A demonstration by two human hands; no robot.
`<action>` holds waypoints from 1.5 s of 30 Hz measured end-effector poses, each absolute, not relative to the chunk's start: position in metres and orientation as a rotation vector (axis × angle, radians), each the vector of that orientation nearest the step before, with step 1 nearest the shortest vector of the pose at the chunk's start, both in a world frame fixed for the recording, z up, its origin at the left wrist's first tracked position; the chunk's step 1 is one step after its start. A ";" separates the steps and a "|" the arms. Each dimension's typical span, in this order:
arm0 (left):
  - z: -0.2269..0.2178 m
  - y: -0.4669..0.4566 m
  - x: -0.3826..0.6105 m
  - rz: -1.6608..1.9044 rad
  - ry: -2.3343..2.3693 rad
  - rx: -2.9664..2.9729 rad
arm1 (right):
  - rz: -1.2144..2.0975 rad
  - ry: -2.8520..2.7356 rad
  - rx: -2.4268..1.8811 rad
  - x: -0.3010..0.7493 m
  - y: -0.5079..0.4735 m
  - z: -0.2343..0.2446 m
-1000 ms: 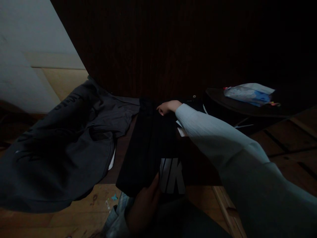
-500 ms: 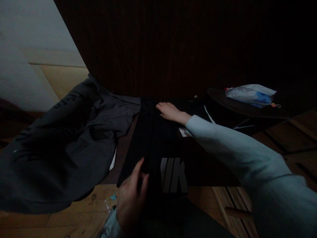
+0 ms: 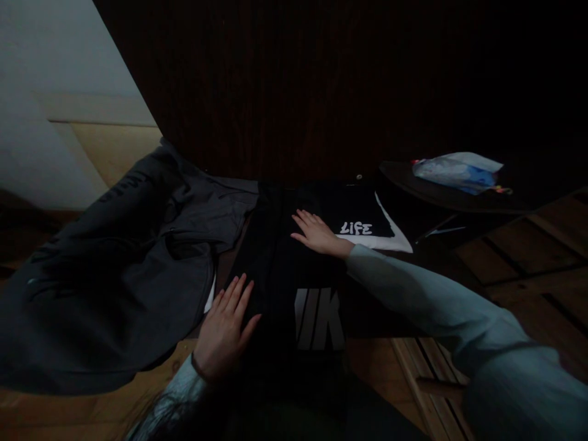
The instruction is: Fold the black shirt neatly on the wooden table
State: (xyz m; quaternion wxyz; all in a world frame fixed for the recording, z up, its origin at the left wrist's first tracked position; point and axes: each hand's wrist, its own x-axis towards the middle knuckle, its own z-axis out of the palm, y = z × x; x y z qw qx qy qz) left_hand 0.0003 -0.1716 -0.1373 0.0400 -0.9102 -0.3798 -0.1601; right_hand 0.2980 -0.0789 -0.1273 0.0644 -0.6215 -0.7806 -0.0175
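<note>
A folded black garment (image 3: 280,275) with large white letters lies lengthwise in front of me on the wooden floor. My left hand (image 3: 225,331) rests flat on its near left edge, fingers stretched out and apart. My right hand (image 3: 316,234) lies flat on its far part, fingers spread. Just beyond my right hand sits a second folded black piece (image 3: 353,214) printed with the white word "LIFE", over something white.
A dark grey hooded jacket (image 3: 114,269) is spread out on the left. A dark low round table (image 3: 459,196) at the right carries a clear plastic bag (image 3: 459,171). A dark wooden panel (image 3: 321,86) stands behind; a pale wall (image 3: 50,73) is at far left.
My left hand let go of the garment's near end and flattened out on its left edge. My right hand drew back toward me along the cloth, uncovering the "LIFE" piece.
</note>
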 end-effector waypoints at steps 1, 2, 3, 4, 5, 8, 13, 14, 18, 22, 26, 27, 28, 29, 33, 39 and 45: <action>-0.135 -0.174 0.001 -0.525 -1.175 -2.781 | -0.032 -2.360 -1.875 0.298 -0.077 -0.125; -0.132 -0.177 0.003 -0.573 -1.201 -2.772 | -0.008 -2.358 -1.877 0.297 -0.075 -0.121; -0.129 -0.182 0.007 -0.628 -1.241 -2.760 | 0.018 -2.348 -1.880 0.296 -0.072 -0.117; -0.127 -0.188 0.011 -0.678 -1.288 -2.751 | 0.048 -2.321 -1.876 0.294 -0.068 -0.112; -0.126 -0.194 0.015 -0.718 -1.333 -2.744 | 0.089 -2.271 -1.865 0.291 -0.064 -0.108; -0.126 -0.213 0.027 -0.730 -1.443 -2.711 | 0.377 -1.920 -1.816 0.279 -0.047 -0.098; -0.126 -0.225 0.032 -0.575 -1.622 -2.593 | 1.024 -1.152 -1.786 0.253 -0.015 -0.097; -0.125 -0.226 0.032 -0.540 -1.647 -2.595 | 1.059 -1.112 -1.784 0.250 -0.010 -0.096; -0.125 -0.228 0.032 -0.478 -1.667 -2.621 | 1.163 -1.037 -1.783 0.248 0.002 -0.092; -0.137 -0.233 0.031 -0.653 -1.583 -2.530 | 1.189 -0.998 -1.765 0.252 0.007 -0.090; -0.146 -0.239 0.029 -0.892 -1.595 -2.435 | 1.172 -0.953 -1.720 0.254 0.007 -0.095; -0.146 -0.240 0.028 -0.942 -1.604 -2.433 | 1.169 -0.943 -1.702 0.254 0.007 -0.096; -0.144 -0.241 0.027 -0.989 -1.607 -2.438 | 1.168 -0.935 -1.680 0.254 0.006 -0.097; -0.142 -0.242 0.027 -1.037 -1.602 -2.449 | 1.167 -0.928 -1.657 0.254 0.006 -0.098; -0.126 -0.245 0.025 -1.162 -1.556 -2.488 | 1.169 -0.890 -1.596 0.257 0.003 -0.101; -0.126 -0.252 0.038 -1.147 -1.583 -2.554 | 1.188 -0.823 -1.560 0.262 -0.003 -0.099; -0.157 -0.259 0.052 -0.983 -1.727 -2.544 | 1.200 -0.810 -1.558 0.263 -0.003 -0.099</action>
